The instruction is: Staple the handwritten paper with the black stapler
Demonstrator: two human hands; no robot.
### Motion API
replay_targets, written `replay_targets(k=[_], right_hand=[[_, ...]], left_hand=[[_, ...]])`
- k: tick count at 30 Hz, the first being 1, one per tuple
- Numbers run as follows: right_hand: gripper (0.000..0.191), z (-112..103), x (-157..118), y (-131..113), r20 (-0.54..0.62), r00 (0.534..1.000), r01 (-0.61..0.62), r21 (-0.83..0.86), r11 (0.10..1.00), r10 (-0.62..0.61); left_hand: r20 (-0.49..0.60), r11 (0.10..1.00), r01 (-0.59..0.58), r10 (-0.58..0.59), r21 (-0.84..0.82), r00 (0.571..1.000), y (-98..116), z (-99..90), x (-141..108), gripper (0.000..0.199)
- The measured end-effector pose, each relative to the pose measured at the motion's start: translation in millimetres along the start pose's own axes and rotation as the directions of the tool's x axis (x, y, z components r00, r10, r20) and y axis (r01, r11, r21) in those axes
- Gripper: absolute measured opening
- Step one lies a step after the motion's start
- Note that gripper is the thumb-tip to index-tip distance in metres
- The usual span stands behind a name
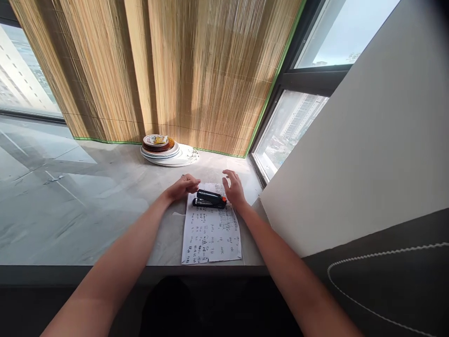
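Handwritten sheets of paper [213, 238] lie on the grey marble-look sill, near its front edge. On their upper part rests a black stapler [209, 198] with an orange-red spot at its right end. My left hand [185, 185] is closed at the papers' upper left corner, beside the stapler; whatever its fingers may hold is too small to make out. Just past the stapler's right end is my right hand [233, 187], its fingers apart and curved, holding nothing.
A stack of plates [161, 152] stands at the back, against a bamboo blind [210, 84]. Dark window frames [259, 154] and a white wall [351, 164] bound the right side. A beaded cord [379, 253] hangs at the lower right.
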State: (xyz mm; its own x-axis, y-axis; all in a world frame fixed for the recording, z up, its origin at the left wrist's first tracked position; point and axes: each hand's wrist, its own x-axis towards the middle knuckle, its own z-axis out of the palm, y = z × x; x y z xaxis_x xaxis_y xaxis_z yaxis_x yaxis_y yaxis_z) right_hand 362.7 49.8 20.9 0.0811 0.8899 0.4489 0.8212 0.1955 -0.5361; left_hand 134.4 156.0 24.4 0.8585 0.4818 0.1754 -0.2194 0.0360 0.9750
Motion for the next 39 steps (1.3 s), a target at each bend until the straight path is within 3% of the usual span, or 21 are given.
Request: replay_targets(k=[1,3,5,7,9,12,15,19,20,22,25,27,29,35,39], right_hand=[[0.038,-6,-5,-8,0.011,1.0,0.025,0.073,0.997,-0.026],[0.035,-15,-17,-24,0.18,0.974,0.11,0.165,0.98,-0.14],[0.044,-20,-29,-37,0.291,0.937,0.156,0.141,0.978,-0.192],[0.046,-23,-39,-45,0.297,0.942,0.14,0.076,0.987,-0.156],[0.041,-30,-51,-47,0.233,0.966,0.105,0.032,0.994,-0.109],[0.042,-53,-79,-41,0.044,0.997,0.065,-0.024,0.998,-0.064],[0.045,-80,-123,-31,-0.135,0.991,-0.017,-0.075,0.997,0.007],[0.047,-95,-182,-21,-0.223,0.975,-0.059,-0.151,0.987,0.024],[0.048,-95,-192,-20,-0.223,0.974,-0.064,-0.159,0.985,0.027],[0.05,-93,-205,-19,-0.197,0.979,-0.076,-0.16,0.984,0.043],[0.052,-91,-208,-19,-0.147,0.986,-0.093,-0.128,0.987,0.074],[0.051,-91,-203,-20,-0.125,0.989,-0.096,-0.102,0.99,0.083],[0.05,-90,-197,-21,-0.11,0.99,-0.103,-0.083,0.991,0.094],[0.052,-85,-187,-25,-0.049,0.998,-0.045,-0.082,0.996,0.041],[0.055,-82,-188,-26,-0.016,0.999,0.025,-0.166,0.986,-0.028]], left_hand=[[0.018,0.998,0.008,-0.009,0.056,1.0,0,1.1,1,0.065],[0.034,0.987,0.032,-0.037,0.159,0.999,-1,2.6,1,0.065],[0.039,0.968,0.056,-0.068,0.246,0.997,-1,3.8,2,0.063],[0.05,0.953,0.069,-0.088,0.296,0.995,-1,4.7,2,0.062],[0.072,0.95,0.066,-0.092,0.306,0.993,-2,5.2,2,0.061],[0.09,0.951,0.053,-0.084,0.304,0.992,-3,6.3,3,0.058],[0.056,0.955,0.022,-0.04,0.295,0.998,-3,13.9,5,0.055],[-0.053,0.888,-0.155,0.197,0.433,0.979,1,43.0,7,0.037],[0.004,0.829,-0.213,0.247,0.518,0.969,2,52.4,7,0.026],[0.238,0.683,-0.331,0.231,0.651,0.943,3,69.6,7,0.015],[0.499,0.522,-0.436,0.022,0.733,0.866,-4,84.4,6,0.051],[0.538,0.458,-0.443,-0.096,0.771,0.838,-11,86.4,5,0.068],[0.531,0.416,-0.433,-0.153,0.8,0.834,-16,85.6,4,0.074],[0.55,0.429,-0.453,-0.13,0.781,0.825,-14,90.6,3,0.074],[0.625,0.506,-0.507,-0.084,0.697,0.776,-14,96.3,3,0.056]])
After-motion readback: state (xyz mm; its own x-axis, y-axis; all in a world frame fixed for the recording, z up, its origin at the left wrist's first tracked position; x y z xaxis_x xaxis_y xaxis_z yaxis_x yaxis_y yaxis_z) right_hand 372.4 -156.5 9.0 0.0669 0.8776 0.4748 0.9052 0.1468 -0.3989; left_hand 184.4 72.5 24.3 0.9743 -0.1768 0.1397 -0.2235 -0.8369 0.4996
